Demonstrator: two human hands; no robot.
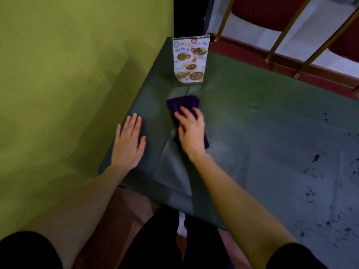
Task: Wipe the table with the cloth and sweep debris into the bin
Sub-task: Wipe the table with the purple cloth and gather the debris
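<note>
A dark purple cloth [182,103] lies on the green-covered table [252,123], just in front of a menu stand. My right hand [191,129] presses down on the cloth with its fingers spread over it. My left hand [129,141] rests flat on the table near its left edge, fingers straight, holding nothing. Dark crumbs of debris [318,191] are scattered over the right part of the table. No bin is in view.
A clear menu stand [190,60] with food pictures stands at the table's far left corner. A green wall [68,84] runs along the left edge. Red chairs with gold legs [279,37] stand beyond the far edge.
</note>
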